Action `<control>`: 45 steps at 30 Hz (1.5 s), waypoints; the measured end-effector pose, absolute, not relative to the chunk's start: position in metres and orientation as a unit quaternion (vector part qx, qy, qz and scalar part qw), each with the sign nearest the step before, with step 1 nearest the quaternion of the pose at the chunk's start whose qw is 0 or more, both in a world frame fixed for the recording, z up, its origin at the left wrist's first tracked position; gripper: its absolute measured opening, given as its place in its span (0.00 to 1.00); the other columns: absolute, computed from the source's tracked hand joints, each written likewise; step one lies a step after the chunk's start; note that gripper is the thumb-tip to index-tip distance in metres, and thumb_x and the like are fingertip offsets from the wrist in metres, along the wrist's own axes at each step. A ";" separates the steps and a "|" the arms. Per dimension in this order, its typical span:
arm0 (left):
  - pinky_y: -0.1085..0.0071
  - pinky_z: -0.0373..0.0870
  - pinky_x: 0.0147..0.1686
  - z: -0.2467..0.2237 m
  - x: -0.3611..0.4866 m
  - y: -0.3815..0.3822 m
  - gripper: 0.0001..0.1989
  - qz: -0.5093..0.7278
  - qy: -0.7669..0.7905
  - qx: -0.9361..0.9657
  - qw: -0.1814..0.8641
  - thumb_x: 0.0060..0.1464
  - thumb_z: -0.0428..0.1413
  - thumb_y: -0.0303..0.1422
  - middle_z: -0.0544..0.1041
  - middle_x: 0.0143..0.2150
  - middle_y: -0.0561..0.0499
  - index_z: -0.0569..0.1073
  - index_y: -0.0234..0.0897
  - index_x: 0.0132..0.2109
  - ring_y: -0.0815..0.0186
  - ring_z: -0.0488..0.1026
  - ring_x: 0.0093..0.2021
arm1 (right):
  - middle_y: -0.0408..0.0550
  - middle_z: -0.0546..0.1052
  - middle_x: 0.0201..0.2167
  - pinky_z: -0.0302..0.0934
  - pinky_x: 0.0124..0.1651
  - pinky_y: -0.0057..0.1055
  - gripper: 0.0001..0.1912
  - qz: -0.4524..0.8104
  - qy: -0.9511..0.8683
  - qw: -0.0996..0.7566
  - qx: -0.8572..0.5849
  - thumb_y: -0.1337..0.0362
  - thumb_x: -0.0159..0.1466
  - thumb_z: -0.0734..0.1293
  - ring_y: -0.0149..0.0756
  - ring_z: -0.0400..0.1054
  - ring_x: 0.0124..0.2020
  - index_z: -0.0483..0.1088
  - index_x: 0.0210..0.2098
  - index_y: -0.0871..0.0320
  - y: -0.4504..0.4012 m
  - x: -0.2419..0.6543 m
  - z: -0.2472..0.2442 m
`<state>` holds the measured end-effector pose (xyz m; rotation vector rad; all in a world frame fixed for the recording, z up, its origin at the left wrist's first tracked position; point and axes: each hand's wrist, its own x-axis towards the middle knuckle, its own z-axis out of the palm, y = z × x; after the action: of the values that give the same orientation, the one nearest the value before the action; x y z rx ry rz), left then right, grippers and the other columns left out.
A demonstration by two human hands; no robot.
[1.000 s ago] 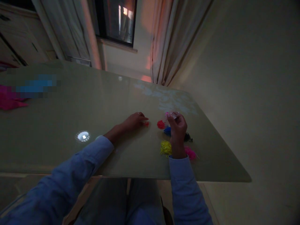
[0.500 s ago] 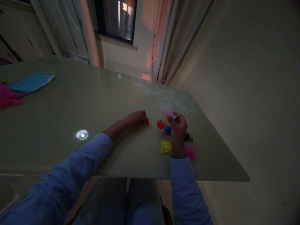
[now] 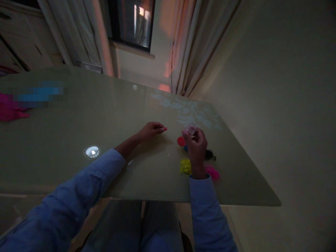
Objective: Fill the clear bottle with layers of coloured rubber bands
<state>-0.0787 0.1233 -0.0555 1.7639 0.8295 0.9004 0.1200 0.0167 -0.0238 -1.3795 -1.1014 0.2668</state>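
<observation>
left hand point(image 3: 151, 131) pinches red bit point(image 3: 165, 129) | right hand point(image 3: 197, 145) pinches clear plastic point(image 3: 191, 130) | red bit left of plastic, apart

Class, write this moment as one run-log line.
left hand: pinching red piece | right hand: holding clear item | yellow bundle: on table

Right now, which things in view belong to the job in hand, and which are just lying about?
Part of the job:
- small red piece, in the left hand
- clear item, in the right hand
- red bundle, blue bundle, yellow bundle, black bundle, pink bundle

Apparently just lying about:
- pink item, far left
- blurred blue item
</observation>
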 end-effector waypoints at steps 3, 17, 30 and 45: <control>0.73 0.66 0.31 -0.044 -0.083 0.114 0.21 0.340 0.338 0.622 0.619 0.48 0.66 0.51 0.75 0.32 0.51 0.78 0.35 0.36 0.69 0.71 0.31 | 0.51 0.80 0.41 0.65 0.42 0.36 0.22 0.053 -0.534 0.596 -0.598 0.51 0.54 0.75 0.38 0.72 0.39 0.75 0.44 0.56 0.015 0.118 -0.024; 0.64 0.69 0.42 -0.019 -0.086 0.094 0.12 0.435 0.353 0.791 0.248 0.61 0.60 0.41 0.78 0.38 0.46 0.82 0.37 0.36 0.62 0.74 0.39 | 0.49 0.79 0.40 0.65 0.53 0.44 0.16 -0.020 -0.670 0.499 -0.549 0.57 0.59 0.75 0.43 0.72 0.44 0.76 0.46 0.53 0.013 0.112 -0.025; 0.61 0.64 0.48 -0.009 -0.090 0.078 0.13 0.373 0.245 0.891 -0.080 0.67 0.52 0.26 0.78 0.49 0.45 0.81 0.43 0.43 0.59 0.72 0.50 | 0.47 0.77 0.37 0.65 0.50 0.43 0.17 -0.007 -0.698 0.445 -0.562 0.60 0.59 0.75 0.45 0.70 0.43 0.78 0.48 0.50 0.013 0.111 -0.028; 0.61 0.66 0.50 -0.019 -0.087 0.083 0.13 0.378 0.222 0.898 -0.036 0.65 0.55 0.26 0.78 0.50 0.45 0.83 0.45 0.45 0.59 0.72 0.51 | 0.49 0.78 0.39 0.66 0.51 0.43 0.19 0.032 -0.710 0.447 -0.543 0.58 0.58 0.77 0.45 0.71 0.44 0.78 0.49 0.52 0.013 0.109 -0.030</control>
<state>-0.0870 0.0832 -0.0190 2.8886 0.7127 1.2141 0.1088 0.0133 -0.0298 -1.3448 -1.7581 0.0789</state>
